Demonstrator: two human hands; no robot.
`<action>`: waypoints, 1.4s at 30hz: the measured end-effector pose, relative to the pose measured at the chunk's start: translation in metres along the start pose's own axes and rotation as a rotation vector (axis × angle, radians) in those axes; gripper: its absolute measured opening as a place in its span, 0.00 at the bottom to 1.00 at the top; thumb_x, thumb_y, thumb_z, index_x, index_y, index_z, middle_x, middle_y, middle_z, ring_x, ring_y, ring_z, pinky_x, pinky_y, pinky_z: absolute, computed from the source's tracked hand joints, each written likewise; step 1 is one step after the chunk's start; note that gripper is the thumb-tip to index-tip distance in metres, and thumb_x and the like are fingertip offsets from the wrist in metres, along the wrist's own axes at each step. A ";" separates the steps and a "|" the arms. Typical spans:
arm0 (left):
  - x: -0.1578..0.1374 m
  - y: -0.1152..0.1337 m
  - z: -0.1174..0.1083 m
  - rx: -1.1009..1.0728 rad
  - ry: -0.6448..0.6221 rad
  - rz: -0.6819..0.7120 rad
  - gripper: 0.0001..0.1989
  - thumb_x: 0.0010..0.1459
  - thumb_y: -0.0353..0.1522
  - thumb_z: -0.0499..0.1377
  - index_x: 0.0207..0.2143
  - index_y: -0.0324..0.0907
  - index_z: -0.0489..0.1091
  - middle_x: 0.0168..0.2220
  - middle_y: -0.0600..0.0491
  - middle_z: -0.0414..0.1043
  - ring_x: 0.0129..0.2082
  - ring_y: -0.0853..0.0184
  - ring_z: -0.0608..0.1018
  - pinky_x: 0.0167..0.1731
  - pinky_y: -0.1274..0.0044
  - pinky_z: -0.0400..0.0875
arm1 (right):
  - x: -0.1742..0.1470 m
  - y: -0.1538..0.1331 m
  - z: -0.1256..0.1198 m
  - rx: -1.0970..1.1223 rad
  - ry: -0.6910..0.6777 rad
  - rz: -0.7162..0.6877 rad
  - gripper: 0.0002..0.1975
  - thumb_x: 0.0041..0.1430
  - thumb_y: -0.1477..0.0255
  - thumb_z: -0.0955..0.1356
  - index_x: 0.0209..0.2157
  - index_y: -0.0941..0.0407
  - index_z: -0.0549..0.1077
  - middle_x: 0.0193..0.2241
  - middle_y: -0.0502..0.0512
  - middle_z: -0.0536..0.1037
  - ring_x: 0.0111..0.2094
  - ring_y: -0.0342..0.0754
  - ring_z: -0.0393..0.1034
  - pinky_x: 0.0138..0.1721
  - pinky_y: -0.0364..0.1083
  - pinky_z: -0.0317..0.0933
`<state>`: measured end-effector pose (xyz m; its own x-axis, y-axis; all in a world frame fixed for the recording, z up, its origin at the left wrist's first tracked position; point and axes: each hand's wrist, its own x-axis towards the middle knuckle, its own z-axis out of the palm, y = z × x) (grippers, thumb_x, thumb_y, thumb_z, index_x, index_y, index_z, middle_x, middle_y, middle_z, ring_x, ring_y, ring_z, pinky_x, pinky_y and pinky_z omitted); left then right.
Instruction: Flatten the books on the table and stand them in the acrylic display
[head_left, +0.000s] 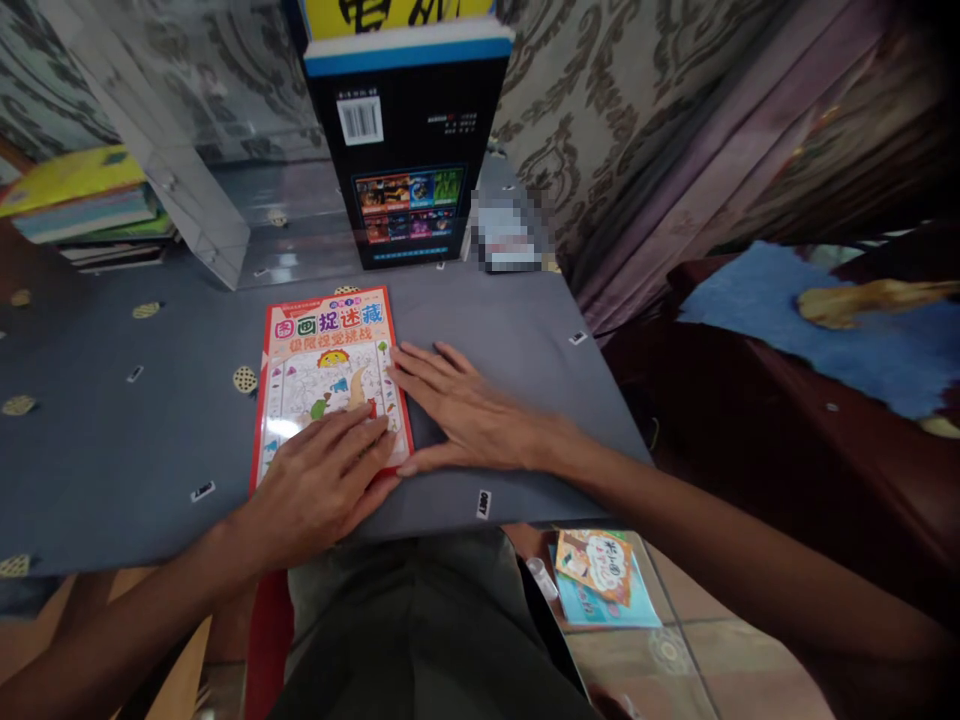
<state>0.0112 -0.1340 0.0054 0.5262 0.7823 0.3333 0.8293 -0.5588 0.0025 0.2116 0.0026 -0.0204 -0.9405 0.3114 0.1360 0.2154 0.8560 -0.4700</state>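
While the left hand (330, 475) and right hand (457, 405) lay flat, grip pinching nothing, uneven pressure could have skewed the mid-frame book (319, 375).

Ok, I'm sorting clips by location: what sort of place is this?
Probably a room in a home, perhaps a reading spot: a red-edged picture book lies on a grey printed tablecloth, and a pinkish curtain hangs to the right.

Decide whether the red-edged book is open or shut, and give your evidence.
Shut. The book lies flat, its front cover facing up, partly beneath the left hand, with no inside pages showing.
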 end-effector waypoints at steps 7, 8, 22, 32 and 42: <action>-0.006 -0.016 -0.002 -0.130 -0.030 -0.034 0.15 0.67 0.33 0.54 0.53 0.42 0.72 0.53 0.47 0.77 0.54 0.58 0.77 0.53 0.62 0.75 | 0.000 -0.008 -0.004 -0.023 -0.068 0.051 0.51 0.59 0.42 0.65 0.69 0.65 0.51 0.70 0.75 0.51 0.72 0.62 0.40 0.69 0.67 0.35; -0.006 -0.022 -0.001 -0.140 -0.038 -0.050 0.15 0.68 0.33 0.53 0.54 0.42 0.72 0.53 0.47 0.77 0.53 0.59 0.77 0.53 0.63 0.75 | 0.000 -0.008 -0.004 -0.021 -0.066 0.051 0.52 0.59 0.42 0.65 0.69 0.65 0.51 0.70 0.75 0.51 0.72 0.62 0.40 0.70 0.66 0.35; 0.075 -0.117 0.046 -0.048 -0.093 -0.146 0.21 0.71 0.36 0.47 0.61 0.39 0.65 0.62 0.43 0.69 0.63 0.60 0.70 0.61 0.61 0.64 | -0.001 -0.008 -0.011 0.041 -0.087 0.078 0.52 0.56 0.41 0.66 0.69 0.62 0.54 0.71 0.71 0.51 0.73 0.59 0.38 0.71 0.63 0.31; 0.080 -0.116 0.057 -0.060 -0.030 -0.195 0.21 0.70 0.34 0.49 0.62 0.40 0.65 0.62 0.42 0.69 0.61 0.58 0.71 0.61 0.58 0.64 | -0.004 -0.009 -0.019 0.080 -0.069 0.072 0.49 0.56 0.42 0.67 0.71 0.54 0.53 0.71 0.65 0.52 0.72 0.60 0.41 0.71 0.64 0.33; 0.077 -0.120 0.061 -0.068 0.010 -0.182 0.21 0.70 0.34 0.48 0.62 0.40 0.65 0.61 0.42 0.70 0.62 0.59 0.72 0.62 0.57 0.64 | 0.010 -0.015 -0.036 0.097 -0.124 0.007 0.50 0.56 0.45 0.70 0.70 0.55 0.53 0.71 0.67 0.49 0.72 0.61 0.39 0.71 0.64 0.33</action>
<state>-0.0365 0.0101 -0.0268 0.3669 0.8694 0.3310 0.8956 -0.4263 0.1269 0.2085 0.0081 0.0196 -0.9657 0.2585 0.0261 0.2014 0.8083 -0.5532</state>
